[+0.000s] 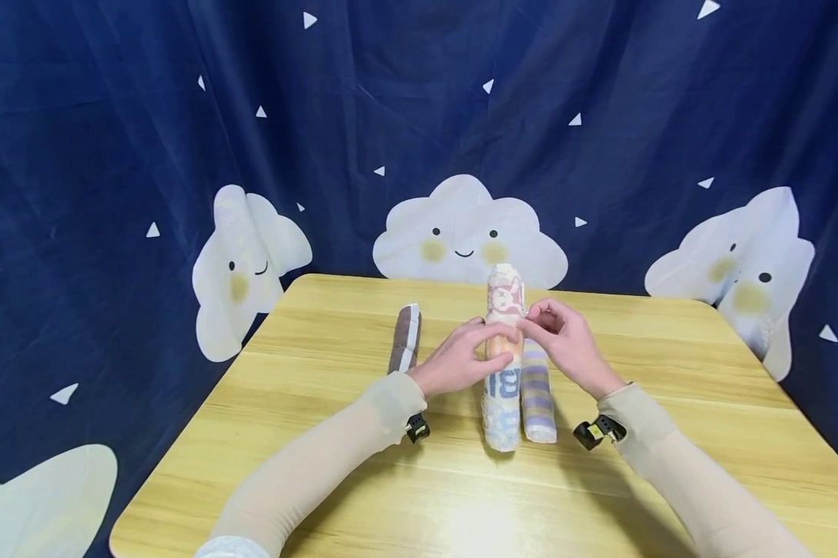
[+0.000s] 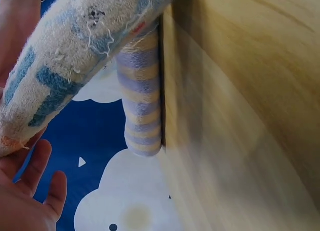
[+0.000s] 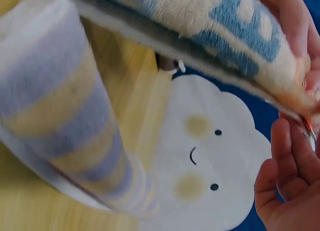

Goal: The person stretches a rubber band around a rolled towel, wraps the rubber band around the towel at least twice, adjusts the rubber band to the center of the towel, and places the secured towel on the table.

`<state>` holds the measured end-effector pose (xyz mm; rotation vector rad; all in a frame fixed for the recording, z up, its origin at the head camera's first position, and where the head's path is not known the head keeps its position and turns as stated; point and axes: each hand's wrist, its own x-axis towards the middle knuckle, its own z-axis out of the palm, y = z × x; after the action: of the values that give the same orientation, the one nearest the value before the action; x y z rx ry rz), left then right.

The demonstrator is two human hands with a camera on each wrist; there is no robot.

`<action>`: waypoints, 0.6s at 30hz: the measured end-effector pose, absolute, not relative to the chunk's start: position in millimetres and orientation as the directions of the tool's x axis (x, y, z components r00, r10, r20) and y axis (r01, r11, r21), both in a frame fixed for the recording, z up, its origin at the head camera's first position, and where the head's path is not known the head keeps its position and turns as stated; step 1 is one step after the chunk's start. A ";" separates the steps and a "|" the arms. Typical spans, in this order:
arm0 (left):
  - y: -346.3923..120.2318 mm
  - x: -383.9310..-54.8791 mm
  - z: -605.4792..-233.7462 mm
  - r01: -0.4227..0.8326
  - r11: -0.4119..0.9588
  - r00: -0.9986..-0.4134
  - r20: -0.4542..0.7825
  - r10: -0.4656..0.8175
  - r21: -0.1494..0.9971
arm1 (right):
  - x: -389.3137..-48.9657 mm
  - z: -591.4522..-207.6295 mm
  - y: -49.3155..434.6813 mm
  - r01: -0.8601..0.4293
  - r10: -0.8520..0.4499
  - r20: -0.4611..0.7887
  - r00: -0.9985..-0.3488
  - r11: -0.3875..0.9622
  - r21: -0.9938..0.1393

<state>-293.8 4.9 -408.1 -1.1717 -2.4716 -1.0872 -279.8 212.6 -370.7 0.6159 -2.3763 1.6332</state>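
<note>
I'm watching the left fingers [image 1: 493, 332] bending partway around the middle of the towel [image 1: 502, 411], while the right fingers [image 1: 540, 333] are pinching its edge, nearly closed. It's slanting above the desk [image 1: 307, 364], beside the striped roll [image 1: 539, 399]. I'm judging it light, soft and grippy; I'd be cradling its middle gently.

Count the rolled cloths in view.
3: white terry roll with blue lettering, held in the left hand; purple-and-yellow striped cloth roll, to its right; brown-and-white cloth roll, partly behind that hand. Others could be hidden.
</note>
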 end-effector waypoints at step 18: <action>-15.3 -291.7 -400.6 0.689 0.372 -0.708 0.465 0.532 0.623 | -331.4 -398.3 309.1 -0.400 -0.434 0.064 -0.899 0.751 -0.526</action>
<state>-291.7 -15.3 -400.6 -1.1002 -2.4425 -1.2471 -331.4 309.1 -398.3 0.7145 -2.9967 0.8776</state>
